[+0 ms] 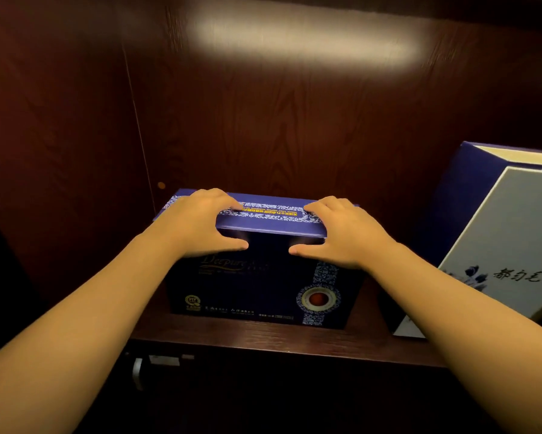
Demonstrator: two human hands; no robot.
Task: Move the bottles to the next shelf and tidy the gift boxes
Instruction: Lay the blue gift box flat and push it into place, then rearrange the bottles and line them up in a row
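A dark blue gift box (263, 286) with white floral trim and gold lettering stands upright on a dark wooden shelf (263, 336), near its left side. My left hand (197, 223) grips the box's top left edge, fingers over the top and thumb on the front. At the top right edge my right hand (341, 233) holds it the same way. To the right a larger white and blue gift box (498, 239) leans tilted, apart from the blue one. No bottles are in view.
The shelf's left side wall (60, 151) stands close to the blue box. A wood-grain back panel (294, 120) rises behind it. Below the shelf edge a pale metal fitting (138, 371) shows in the dark.
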